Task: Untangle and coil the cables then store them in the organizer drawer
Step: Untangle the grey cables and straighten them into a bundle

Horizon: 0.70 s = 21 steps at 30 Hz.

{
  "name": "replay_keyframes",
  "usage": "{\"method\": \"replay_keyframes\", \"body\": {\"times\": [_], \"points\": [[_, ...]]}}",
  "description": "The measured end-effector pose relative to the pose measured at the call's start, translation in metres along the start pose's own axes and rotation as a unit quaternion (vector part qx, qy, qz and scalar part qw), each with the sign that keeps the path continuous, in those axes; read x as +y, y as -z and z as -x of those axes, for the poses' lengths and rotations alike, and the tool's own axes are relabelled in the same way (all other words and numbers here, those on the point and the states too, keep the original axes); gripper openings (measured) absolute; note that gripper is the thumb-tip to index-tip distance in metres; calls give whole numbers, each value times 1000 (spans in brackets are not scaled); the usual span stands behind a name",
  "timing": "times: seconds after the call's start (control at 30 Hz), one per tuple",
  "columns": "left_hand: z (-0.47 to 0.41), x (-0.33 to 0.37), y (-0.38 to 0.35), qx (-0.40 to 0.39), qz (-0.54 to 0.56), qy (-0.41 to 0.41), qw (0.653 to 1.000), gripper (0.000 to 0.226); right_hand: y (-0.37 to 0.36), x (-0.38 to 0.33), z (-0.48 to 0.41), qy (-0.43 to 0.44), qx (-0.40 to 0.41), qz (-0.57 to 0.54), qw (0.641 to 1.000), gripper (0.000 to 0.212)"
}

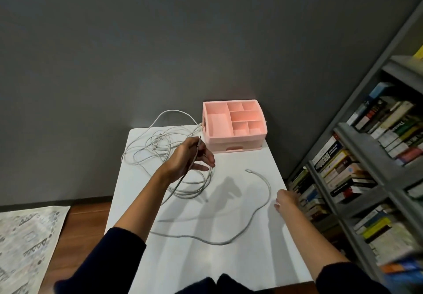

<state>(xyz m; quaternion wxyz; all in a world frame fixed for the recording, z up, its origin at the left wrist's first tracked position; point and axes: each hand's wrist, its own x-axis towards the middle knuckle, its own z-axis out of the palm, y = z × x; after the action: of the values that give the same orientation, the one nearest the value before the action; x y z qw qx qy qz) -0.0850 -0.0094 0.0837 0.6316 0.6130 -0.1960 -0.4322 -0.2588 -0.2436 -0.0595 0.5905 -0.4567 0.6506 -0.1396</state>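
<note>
Cable (198, 143) pinched in raised left hand (188, 157), right hand (286, 198) low

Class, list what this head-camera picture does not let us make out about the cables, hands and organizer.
All in the head view:
- Organizer drawer: shut; its front hides the contents.
- Right hand: seen from behind, fingers hidden; grip unclear.
- Tangled cables: thin overlapping strands; count unclear.
- Held cable: left hand covers part of it.
- Books: titles blurred and too small.
</note>
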Motion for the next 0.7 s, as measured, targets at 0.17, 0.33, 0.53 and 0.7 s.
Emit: {"method": "replay_keyframes", "body": {"times": [0.17, 0.33, 0.53, 0.7], "points": [[-6, 1, -5, 7, -6, -41, 999, 30, -40, -26, 57, 145, -200, 115, 962, 9], [-5, -1, 7, 70, -75, -110, 989, 19, -83, -60, 132, 253, -501, 164, 811, 27], [11, -2, 28, 80, -26, -102, 991, 17, -113, -61, 169, 280, -573, 115, 762, 13], [13, -6, 31, 194, 44, -132, 971, 24, -125, -49, 186, 383, -478, 161, 774, 34]]}}
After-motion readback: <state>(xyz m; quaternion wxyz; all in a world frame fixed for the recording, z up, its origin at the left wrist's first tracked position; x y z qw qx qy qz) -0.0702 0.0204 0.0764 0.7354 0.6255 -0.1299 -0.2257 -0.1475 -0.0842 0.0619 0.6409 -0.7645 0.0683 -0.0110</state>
